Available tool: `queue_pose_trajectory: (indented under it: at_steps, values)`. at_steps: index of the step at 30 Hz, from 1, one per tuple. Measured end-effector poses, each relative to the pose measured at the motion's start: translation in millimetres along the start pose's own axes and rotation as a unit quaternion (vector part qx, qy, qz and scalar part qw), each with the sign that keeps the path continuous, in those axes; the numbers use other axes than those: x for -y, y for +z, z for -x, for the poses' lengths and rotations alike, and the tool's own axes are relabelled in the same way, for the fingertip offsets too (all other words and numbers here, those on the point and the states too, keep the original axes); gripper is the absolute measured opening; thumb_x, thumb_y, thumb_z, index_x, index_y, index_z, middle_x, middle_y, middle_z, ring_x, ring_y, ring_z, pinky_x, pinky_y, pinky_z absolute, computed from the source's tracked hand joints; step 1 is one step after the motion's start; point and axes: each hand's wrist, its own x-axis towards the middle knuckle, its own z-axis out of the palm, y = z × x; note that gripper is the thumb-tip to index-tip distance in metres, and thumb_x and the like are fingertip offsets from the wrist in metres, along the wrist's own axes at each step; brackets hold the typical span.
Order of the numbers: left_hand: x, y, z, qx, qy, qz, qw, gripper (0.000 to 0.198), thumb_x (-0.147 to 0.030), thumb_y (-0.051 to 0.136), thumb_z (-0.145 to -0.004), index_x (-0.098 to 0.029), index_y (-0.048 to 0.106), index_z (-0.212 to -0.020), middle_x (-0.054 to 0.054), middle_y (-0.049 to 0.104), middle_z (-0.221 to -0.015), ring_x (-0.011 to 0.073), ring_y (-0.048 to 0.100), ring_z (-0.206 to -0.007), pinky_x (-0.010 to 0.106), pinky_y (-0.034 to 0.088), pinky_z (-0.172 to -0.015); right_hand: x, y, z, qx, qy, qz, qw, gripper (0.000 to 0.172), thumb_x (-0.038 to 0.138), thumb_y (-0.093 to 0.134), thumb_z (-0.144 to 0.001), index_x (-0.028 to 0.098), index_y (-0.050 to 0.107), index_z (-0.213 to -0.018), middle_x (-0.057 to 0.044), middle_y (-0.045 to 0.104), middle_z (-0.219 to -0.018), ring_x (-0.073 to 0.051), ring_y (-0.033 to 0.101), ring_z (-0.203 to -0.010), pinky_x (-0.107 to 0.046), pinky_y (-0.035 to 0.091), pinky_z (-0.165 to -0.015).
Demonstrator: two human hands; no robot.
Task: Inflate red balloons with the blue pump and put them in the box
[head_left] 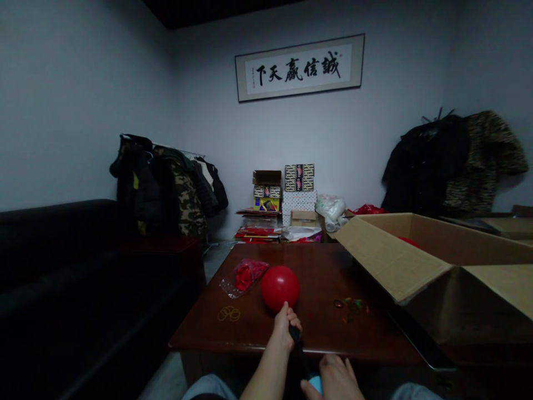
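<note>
A round red balloon [280, 286] sits inflated over the near part of the dark wooden table [316, 333]. My left hand [285, 329] is closed around the balloon's neck and the black nozzle of a hand pump [297, 347]. My right hand [335, 380] is low at the frame's bottom edge, wrapped over the pump's light blue end. Left of the balloon lies a clear bag of red balloons [245, 275]. Yellow rubber bands [229, 314] lie near the table's front left, and small coloured bands [351, 307] lie to the right.
A large open cardboard box [437, 266] fills the table's right side. A black sofa [62, 261] runs along the left. Stacked boxes and bags [291, 205] stand against the far wall. Coats hang on racks [175, 183] at left and right.
</note>
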Motion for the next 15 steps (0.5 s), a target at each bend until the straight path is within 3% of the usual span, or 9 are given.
queue_pose_trajectory:
  at_steps: [4,8,12,15]
  values:
    - [13.5,-11.9,3.7,0.001,0.045,-0.022,0.999,0.034,-0.034,0.053,-0.087,-0.019,0.039,-0.060,-0.008,0.033,-0.042,0.0052,0.033,-0.031,0.017,0.027,-0.035,13.8,-11.1,-16.1,-0.033,0.006,-0.005,0.999,0.055,0.048,0.043,-0.082,0.006,0.064,-0.111,-0.021,0.061,-0.118,-0.033,0.050,-0.118,-0.052,0.027,-0.106]
    - [13.8,-19.8,2.6,0.002,0.096,-0.081,0.992,0.034,-0.039,0.061,-0.081,-0.020,0.041,-0.062,-0.006,0.038,-0.045,0.0075,0.037,-0.034,0.020,0.030,-0.036,22.0,-2.2,-27.3,-0.052,-0.002,-0.013,0.999,0.051,0.045,0.040,-0.085,0.006,0.066,-0.105,-0.020,0.063,-0.112,-0.032,0.053,-0.113,-0.052,0.029,-0.104]
    - [7.1,-20.2,-3.2,0.003,0.049,-0.094,0.994,0.037,-0.038,0.060,-0.082,-0.020,0.036,-0.059,-0.009,0.031,-0.043,0.0061,0.032,-0.032,0.019,0.027,-0.036,16.3,16.6,-17.9,-0.042,0.013,0.013,0.999,0.053,0.047,0.044,-0.084,0.006,0.065,-0.110,-0.022,0.060,-0.121,-0.034,0.048,-0.120,-0.052,0.027,-0.106]
    - [3.9,-15.5,-7.3,0.000,0.020,-0.084,0.996,0.037,-0.036,0.056,-0.084,-0.020,0.035,-0.058,-0.010,0.027,-0.042,0.0050,0.029,-0.031,0.017,0.024,-0.037,1.8,27.9,1.0,-0.023,0.009,0.029,0.999,0.042,0.042,0.047,-0.082,0.012,0.070,-0.101,-0.019,0.062,-0.119,-0.035,0.050,-0.119,-0.054,0.027,-0.106]
